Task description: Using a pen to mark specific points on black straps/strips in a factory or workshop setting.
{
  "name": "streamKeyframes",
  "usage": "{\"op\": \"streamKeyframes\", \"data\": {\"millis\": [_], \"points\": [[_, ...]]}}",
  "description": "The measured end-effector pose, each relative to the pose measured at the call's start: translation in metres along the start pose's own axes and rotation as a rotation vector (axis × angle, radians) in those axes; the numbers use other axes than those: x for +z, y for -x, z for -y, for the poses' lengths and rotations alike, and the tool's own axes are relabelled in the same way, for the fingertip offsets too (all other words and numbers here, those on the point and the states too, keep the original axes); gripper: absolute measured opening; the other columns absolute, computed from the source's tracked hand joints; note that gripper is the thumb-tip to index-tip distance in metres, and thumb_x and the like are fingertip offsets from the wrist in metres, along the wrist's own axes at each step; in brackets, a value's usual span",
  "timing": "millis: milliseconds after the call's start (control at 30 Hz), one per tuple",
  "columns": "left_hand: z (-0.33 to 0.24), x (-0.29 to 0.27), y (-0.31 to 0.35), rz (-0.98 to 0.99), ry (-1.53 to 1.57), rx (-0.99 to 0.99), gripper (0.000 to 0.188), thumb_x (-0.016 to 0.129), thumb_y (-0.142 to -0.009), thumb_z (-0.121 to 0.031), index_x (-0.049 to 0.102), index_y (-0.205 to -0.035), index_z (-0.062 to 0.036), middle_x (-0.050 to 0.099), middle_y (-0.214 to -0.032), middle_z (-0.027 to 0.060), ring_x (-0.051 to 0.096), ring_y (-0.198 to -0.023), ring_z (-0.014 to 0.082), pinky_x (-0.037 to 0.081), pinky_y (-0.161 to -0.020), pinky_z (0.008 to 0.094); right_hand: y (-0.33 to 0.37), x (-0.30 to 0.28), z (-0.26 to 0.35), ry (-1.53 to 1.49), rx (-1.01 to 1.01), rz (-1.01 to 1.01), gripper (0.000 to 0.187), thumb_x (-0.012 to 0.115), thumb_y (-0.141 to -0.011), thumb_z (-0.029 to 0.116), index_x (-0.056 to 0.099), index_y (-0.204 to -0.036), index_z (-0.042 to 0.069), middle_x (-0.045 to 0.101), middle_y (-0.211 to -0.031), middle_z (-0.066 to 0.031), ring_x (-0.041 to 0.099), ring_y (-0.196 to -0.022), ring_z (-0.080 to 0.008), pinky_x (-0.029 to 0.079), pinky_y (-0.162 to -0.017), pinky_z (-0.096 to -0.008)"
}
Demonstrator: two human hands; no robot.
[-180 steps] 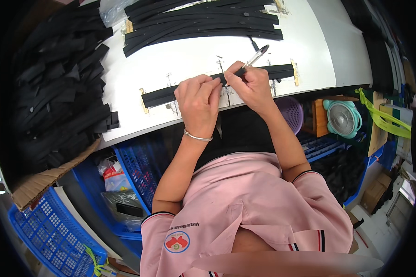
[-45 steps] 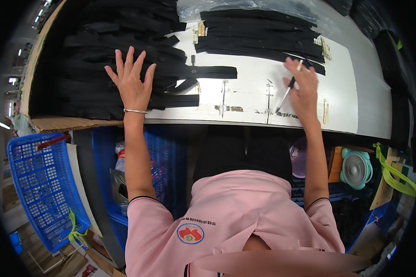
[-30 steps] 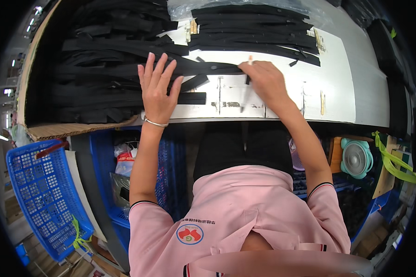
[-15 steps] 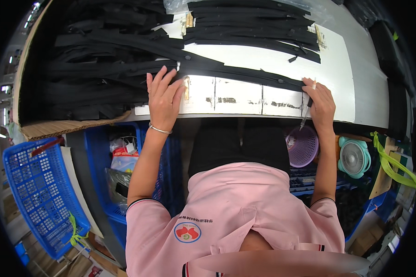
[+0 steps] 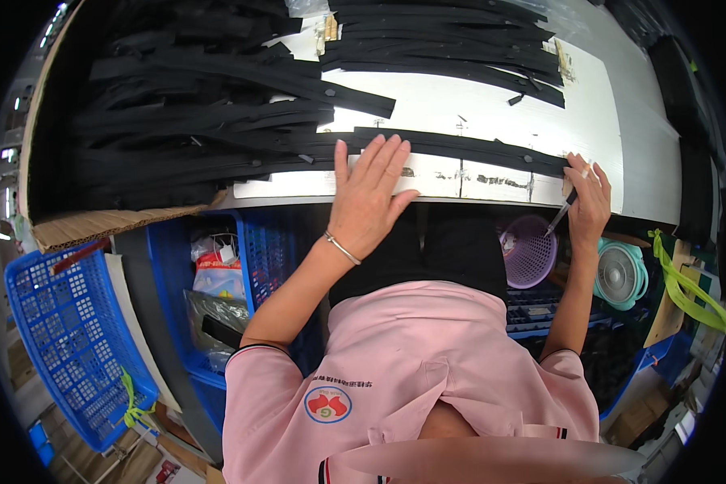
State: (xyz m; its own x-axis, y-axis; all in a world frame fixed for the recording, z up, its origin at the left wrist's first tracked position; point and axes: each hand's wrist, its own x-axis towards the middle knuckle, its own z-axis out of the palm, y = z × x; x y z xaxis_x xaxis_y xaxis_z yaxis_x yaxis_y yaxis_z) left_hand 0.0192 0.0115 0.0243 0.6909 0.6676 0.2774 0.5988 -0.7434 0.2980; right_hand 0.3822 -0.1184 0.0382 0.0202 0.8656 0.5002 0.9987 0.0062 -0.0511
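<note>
A long black zipper [image 5: 468, 148] lies across the front of the white board [image 5: 589, 105], its small pull showing toward the right. My left hand [image 5: 367, 194] rests on the zipper's left part, palm down, fingers stretched out. At the zipper's right end is my right hand [image 5: 590, 198], its fingertips touching the strip. That hand also grips a slim pen [image 5: 563, 211], whose shaft points down toward the table's front edge. Marks and dark smudges on the board show just below and above the zipper.
Many black zippers [image 5: 177, 121] are heaped in a cardboard box [image 5: 121, 226] at left. Another row of zippers [image 5: 444, 48] lies at the back. Below the table are a blue basket [image 5: 81, 347], a purple basket [image 5: 532, 250] and a green fan [image 5: 621, 274].
Both hands have moved right, the left one farther, onto the zipper. The zipper now lies farther right, apart from the one above it. The pen stays in my right hand.
</note>
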Motion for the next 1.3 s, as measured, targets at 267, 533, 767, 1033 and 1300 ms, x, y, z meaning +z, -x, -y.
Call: {"op": "streamKeyframes", "data": {"millis": [267, 533, 767, 1033, 1300], "points": [[-0.003, 0.006, 0.008, -0.022, 0.076, -0.126, 0.071, 0.075, -0.09, -0.031, 0.049, -0.152, -0.0086, 0.05, -0.152, 0.0087, 0.043, -0.143, 0.0286, 0.015, -0.123, 0.0583, 0.009, -0.008, 0.005, 0.064, 0.02, -0.059, 0.027, 0.058, -0.089, -0.012, 0.072, -0.106, 0.003, 0.076, -0.119, -0.0085, 0.07, -0.117, -0.0257, 0.049, -0.104, -0.0411], [0.023, -0.004, 0.017, -0.001, -0.059, -0.182, 0.073, 0.072, -0.093, -0.037, 0.045, -0.152, -0.0029, 0.041, -0.16, 0.0172, 0.033, -0.151, 0.0332, 0.014, -0.123, 0.0598, 0.016, -0.004, 0.005, 0.092, 0.05, -0.048, 0.026, 0.059, -0.09, -0.011, 0.071, -0.107, 0.003, 0.076, -0.119, -0.0101, 0.07, -0.114, -0.0263, 0.05, -0.101, -0.0395], [0.039, -0.014, 0.03, -0.045, -0.065, -0.226, 0.073, 0.07, -0.095, -0.035, 0.043, -0.153, 0.0013, 0.038, -0.161, 0.0203, 0.028, -0.153, 0.0365, 0.011, -0.124, 0.0601, 0.008, -0.004, 0.012, 0.08, 0.009, -0.053, 0.025, 0.058, -0.091, -0.01, 0.071, -0.108, 0.003, 0.076, -0.12, -0.0103, 0.07, -0.115, -0.0259, 0.05, -0.101, -0.04], [0.013, -0.007, 0.019, 0.043, -0.032, -0.061, 0.073, 0.071, -0.093, -0.04, 0.047, -0.154, -0.0085, 0.046, -0.159, 0.0076, 0.037, -0.15, 0.0242, 0.009, -0.125, 0.0589, 0.005, -0.005, 0.019, 0.094, -0.013, -0.038, 0.024, 0.059, -0.091, -0.009, 0.071, -0.108, 0.003, 0.075, -0.121, -0.0103, 0.07, -0.116, -0.0257, 0.05, -0.102, -0.0401], [0.016, -0.007, 0.023, 0.019, -0.032, -0.135, 0.069, 0.071, -0.093, -0.038, 0.049, -0.153, -0.0111, 0.05, -0.155, 0.0054, 0.042, -0.147, 0.0224, 0.004, -0.125, 0.0595, 0.001, -0.005, 0.031, 0.087, -0.002, -0.058, 0.029, 0.061, -0.087, -0.012, 0.072, -0.106, 0.006, 0.075, -0.121, -0.008, 0.071, -0.116, -0.0217, 0.048, -0.106, -0.0401]]}}
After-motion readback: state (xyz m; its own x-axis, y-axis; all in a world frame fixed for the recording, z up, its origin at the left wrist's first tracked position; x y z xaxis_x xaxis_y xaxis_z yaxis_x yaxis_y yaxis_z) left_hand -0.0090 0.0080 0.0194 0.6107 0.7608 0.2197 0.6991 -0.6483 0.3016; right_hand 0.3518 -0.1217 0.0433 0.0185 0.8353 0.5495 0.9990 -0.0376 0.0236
